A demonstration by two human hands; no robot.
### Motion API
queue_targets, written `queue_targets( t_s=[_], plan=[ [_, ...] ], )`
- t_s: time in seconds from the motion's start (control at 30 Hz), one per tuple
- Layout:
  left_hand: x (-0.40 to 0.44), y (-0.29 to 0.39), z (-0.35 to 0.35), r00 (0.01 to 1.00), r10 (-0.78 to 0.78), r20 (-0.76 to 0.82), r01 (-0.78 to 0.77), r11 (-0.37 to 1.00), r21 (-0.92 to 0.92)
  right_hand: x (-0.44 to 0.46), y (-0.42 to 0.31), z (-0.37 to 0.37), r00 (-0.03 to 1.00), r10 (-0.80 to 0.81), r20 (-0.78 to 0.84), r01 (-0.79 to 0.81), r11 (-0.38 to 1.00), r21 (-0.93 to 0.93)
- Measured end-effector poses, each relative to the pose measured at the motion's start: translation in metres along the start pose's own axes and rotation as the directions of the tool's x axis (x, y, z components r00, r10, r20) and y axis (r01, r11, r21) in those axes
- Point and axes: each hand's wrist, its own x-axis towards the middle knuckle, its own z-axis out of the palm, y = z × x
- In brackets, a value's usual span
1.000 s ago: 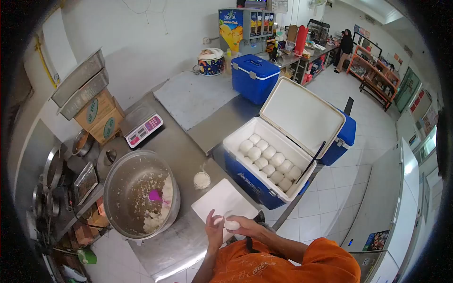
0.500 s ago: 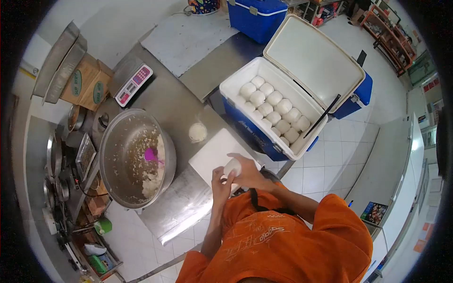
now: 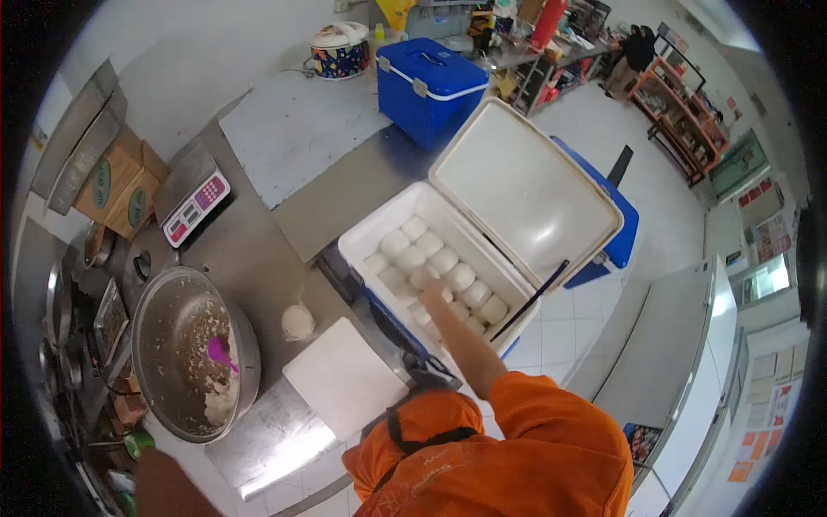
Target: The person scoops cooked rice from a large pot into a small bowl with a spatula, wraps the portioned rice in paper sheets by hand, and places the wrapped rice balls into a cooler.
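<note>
My right hand (image 3: 431,293) reaches down into the open blue-and-white cooler (image 3: 353,246), among rows of round white balls (image 3: 444,260). Its fingertips are small and partly hidden, so whether they grip a ball is unclear. Near the bottom left edge, a blurred part of my left hand or forearm (image 3: 168,487) shows, with no fingers to be made out. Between the cooler and the large metal pot (image 3: 251,345) lies a white square board (image 3: 345,375) with nothing on it.
In the pot are white crumbly stuff and a purple scoop (image 3: 221,351). A small round white container (image 3: 298,322) stands beside the board. Farther back are a scale (image 3: 196,209), a closed blue cooler (image 3: 422,99) and a patterned pot (image 3: 340,60). A person (image 3: 636,53) stands far off.
My hands have parted from around the white ball above the board. The right one has moved into the cooler, the left one down to the lower left. The view has shifted.
</note>
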Motion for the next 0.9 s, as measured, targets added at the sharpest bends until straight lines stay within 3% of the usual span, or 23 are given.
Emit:
queue_targets(
  t_s=[0.07,0.13,0.17,0.2,0.23,0.3,0.37,0.57,0.67,0.73,0.83,0.9],
  plan=[
    [0.001,0.002,-0.004,1.0,-0.02,0.024,0.02,1.0,0.016,0.023,0.036,0.003,0.999,0.018,0.033,-0.013,0.986,-0.164],
    [0.0,0.006,-0.008,0.999,-0.033,0.029,0.032,0.999,0.026,0.06,0.098,0.004,0.989,-0.053,0.135,0.106,0.898,-0.428],
    [0.001,0.008,-0.008,0.999,-0.031,0.027,0.03,0.999,0.026,0.036,0.075,0.0,0.999,0.044,0.028,-0.038,0.984,-0.174],
    [-0.002,0.009,-0.008,0.999,-0.028,0.019,0.028,0.999,0.019,0.015,0.05,0.005,0.987,0.158,-0.041,-0.146,0.968,0.203],
    [-0.006,0.011,-0.009,1.0,-0.03,0.011,0.029,0.999,0.016,0.007,0.036,0.008,0.974,0.22,-0.058,-0.178,0.896,0.406],
    [-0.009,0.014,-0.01,1.0,-0.03,0.005,0.03,0.999,0.014,-0.005,0.016,0.008,0.96,0.279,-0.029,-0.213,0.79,0.575],
    [-0.01,0.017,-0.015,1.0,-0.029,0.002,0.029,0.999,0.015,-0.008,0.008,-0.003,0.957,0.286,0.056,-0.261,0.754,0.603],
    [-0.009,0.015,-0.032,1.0,-0.027,-0.007,0.027,0.999,-0.045,-0.063,-0.005,-0.07,0.97,0.154,0.188,-0.23,0.831,0.506],
    [-0.012,0.017,-0.035,0.999,-0.027,-0.033,0.024,0.996,-0.085,-0.098,-0.018,-0.085,0.952,-0.105,0.287,-0.019,0.917,0.398],
    [-0.018,0.023,-0.036,0.997,-0.022,-0.068,0.015,0.994,-0.104,-0.146,-0.063,-0.075,0.967,-0.042,0.251,-0.032,0.958,0.284],
    [-0.026,0.033,-0.039,0.997,-0.031,-0.077,0.021,0.991,-0.13,-0.212,-0.085,-0.059,0.919,-0.345,0.191,0.256,0.89,0.377],
    [-0.022,0.036,-0.042,0.994,-0.04,-0.101,0.025,0.99,-0.14,-0.25,-0.095,-0.04,0.889,-0.379,0.256,0.242,0.866,0.438]
  ],
)
